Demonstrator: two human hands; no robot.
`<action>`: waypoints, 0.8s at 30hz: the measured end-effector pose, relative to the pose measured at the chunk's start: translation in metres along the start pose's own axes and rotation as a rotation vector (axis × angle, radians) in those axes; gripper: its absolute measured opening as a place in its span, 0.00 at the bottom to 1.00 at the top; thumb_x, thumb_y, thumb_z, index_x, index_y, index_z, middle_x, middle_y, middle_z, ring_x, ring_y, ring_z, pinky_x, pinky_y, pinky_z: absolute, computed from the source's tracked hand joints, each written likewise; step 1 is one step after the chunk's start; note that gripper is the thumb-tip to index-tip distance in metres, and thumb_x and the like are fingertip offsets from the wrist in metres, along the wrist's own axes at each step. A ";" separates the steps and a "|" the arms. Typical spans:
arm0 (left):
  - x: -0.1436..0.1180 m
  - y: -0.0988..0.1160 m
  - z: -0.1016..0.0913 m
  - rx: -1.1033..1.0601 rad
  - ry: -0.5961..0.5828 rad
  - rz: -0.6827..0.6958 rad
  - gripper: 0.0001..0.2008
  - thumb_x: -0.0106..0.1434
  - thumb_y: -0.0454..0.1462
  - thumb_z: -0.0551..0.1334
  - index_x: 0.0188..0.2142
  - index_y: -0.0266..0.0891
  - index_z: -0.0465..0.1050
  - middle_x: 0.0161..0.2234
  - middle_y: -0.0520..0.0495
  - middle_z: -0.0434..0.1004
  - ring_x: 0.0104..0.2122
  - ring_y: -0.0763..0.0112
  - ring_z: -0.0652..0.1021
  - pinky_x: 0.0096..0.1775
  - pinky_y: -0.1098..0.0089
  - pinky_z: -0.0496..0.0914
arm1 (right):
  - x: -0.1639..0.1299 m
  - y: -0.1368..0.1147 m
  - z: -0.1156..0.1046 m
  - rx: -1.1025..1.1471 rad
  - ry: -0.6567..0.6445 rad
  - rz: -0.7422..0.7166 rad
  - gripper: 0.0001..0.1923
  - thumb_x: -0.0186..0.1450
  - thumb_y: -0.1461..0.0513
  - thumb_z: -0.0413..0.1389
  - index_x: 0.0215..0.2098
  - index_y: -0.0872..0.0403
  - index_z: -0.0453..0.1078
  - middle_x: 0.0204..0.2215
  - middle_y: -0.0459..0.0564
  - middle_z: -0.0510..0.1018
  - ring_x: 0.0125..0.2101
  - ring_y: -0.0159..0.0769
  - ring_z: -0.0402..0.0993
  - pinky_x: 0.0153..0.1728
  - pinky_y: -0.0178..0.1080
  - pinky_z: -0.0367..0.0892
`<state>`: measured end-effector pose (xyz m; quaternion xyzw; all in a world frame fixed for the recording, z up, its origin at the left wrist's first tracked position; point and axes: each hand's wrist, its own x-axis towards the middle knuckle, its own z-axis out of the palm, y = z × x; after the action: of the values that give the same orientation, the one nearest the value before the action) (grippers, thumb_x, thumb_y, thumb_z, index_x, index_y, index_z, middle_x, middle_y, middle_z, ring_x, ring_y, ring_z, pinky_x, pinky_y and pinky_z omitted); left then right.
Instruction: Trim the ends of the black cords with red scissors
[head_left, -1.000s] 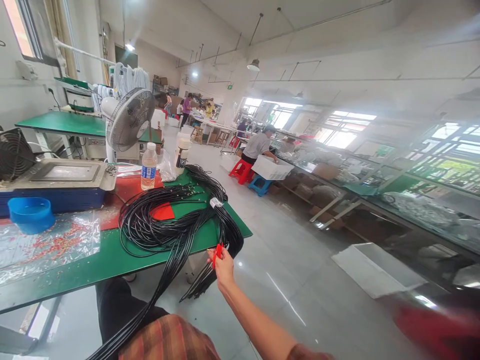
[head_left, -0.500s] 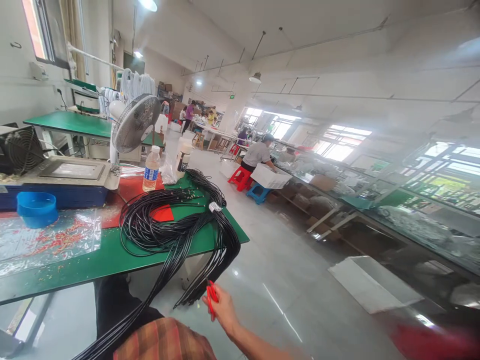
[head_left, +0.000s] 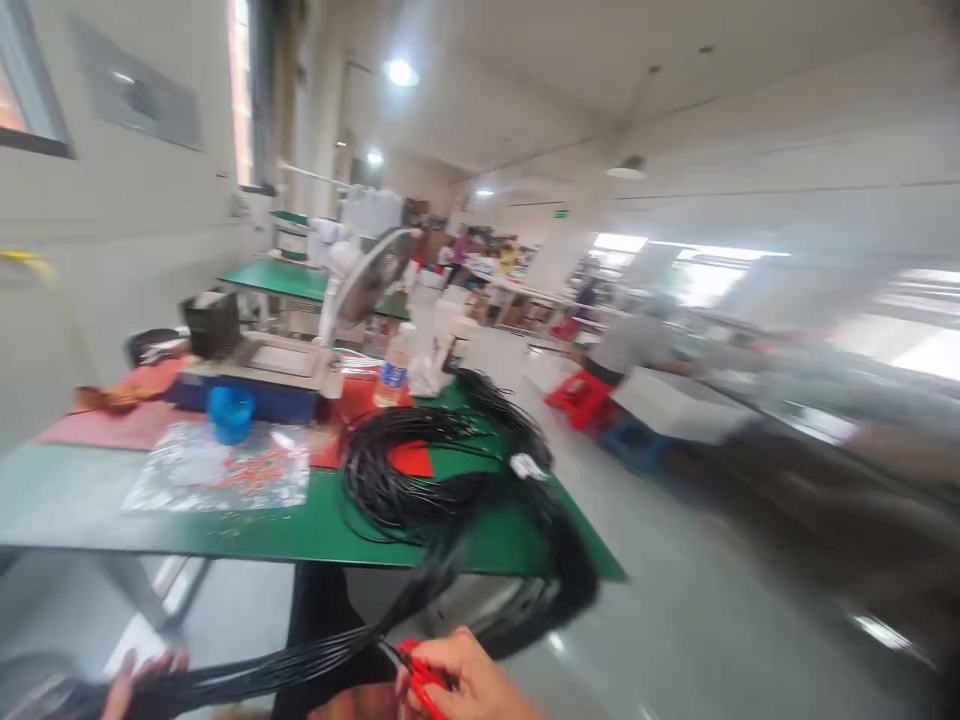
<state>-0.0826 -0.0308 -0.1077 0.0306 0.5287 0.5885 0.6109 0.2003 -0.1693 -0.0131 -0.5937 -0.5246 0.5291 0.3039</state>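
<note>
At the lower left, my left hand (head_left: pixel 142 682) has its fingers around the stretched bundle of black cables (head_left: pixel 292 662); part of that hand is blurred and cut off by the frame. My right hand (head_left: pixel 461 680) grips red-handled scissors (head_left: pixel 421 680), whose dark tips touch or overlap the cables near the bottom middle. From there the cables run up to a large black coil (head_left: pixel 390 485) on the green table (head_left: pixel 330 525). A second black bunch with a white tie (head_left: pixel 527 467) hangs over the table's right corner.
On the table stand a plastic bottle (head_left: pixel 394 370), a blue cup (head_left: pixel 231 415) and a fan (head_left: pixel 375 275). A clear plastic bag (head_left: pixel 180 485) with orange-red bits lies at the left. A seated person (head_left: pixel 634 340) works by a white crate (head_left: pixel 679 400) across the aisle.
The view has swung left, so things sit further right. My left hand has come into view on the cables. My right hand has brought the scissors across to the stretched bundle.
</note>
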 end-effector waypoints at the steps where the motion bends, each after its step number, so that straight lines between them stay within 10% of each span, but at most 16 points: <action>1: 0.000 0.005 -0.006 -0.041 0.023 0.005 0.11 0.55 0.42 0.61 0.37 0.40 0.73 0.29 0.48 0.77 0.29 0.64 0.75 0.25 0.65 0.73 | 0.015 -0.011 0.003 0.019 -0.067 -0.018 0.11 0.58 0.60 0.50 0.27 0.57 0.71 0.24 0.50 0.76 0.25 0.31 0.73 0.25 0.29 0.63; 11: -0.051 0.047 -0.004 -0.196 -0.122 0.136 0.13 0.53 0.39 0.64 0.37 0.36 0.71 0.26 0.52 0.70 0.26 0.75 0.71 0.29 0.73 0.70 | 0.156 -0.100 0.085 0.122 -0.632 -0.073 0.19 0.54 0.50 0.58 0.29 0.60 0.72 0.21 0.48 0.72 0.18 0.31 0.72 0.16 0.27 0.57; 17: -0.057 0.049 -0.001 -0.169 -0.064 0.122 0.16 0.53 0.46 0.62 0.36 0.39 0.68 0.15 0.59 0.63 0.12 0.82 0.58 0.15 0.77 0.53 | 0.205 -0.120 0.125 -0.015 -0.627 -0.274 0.13 0.58 0.56 0.55 0.24 0.58 0.71 0.21 0.45 0.71 0.20 0.27 0.69 0.20 0.28 0.61; 24: -0.042 0.035 -0.004 0.005 -0.117 0.086 0.16 0.50 0.48 0.64 0.21 0.37 0.67 0.14 0.54 0.67 0.10 0.81 0.62 0.13 0.77 0.55 | 0.227 -0.111 0.145 0.137 -0.630 -0.014 0.18 0.47 0.52 0.64 0.24 0.58 0.69 0.12 0.40 0.65 0.12 0.24 0.62 0.14 0.27 0.54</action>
<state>-0.0993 -0.0538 -0.0610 0.0894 0.4918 0.6101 0.6147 0.0046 0.0460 -0.0189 -0.3753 -0.5603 0.7187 0.1696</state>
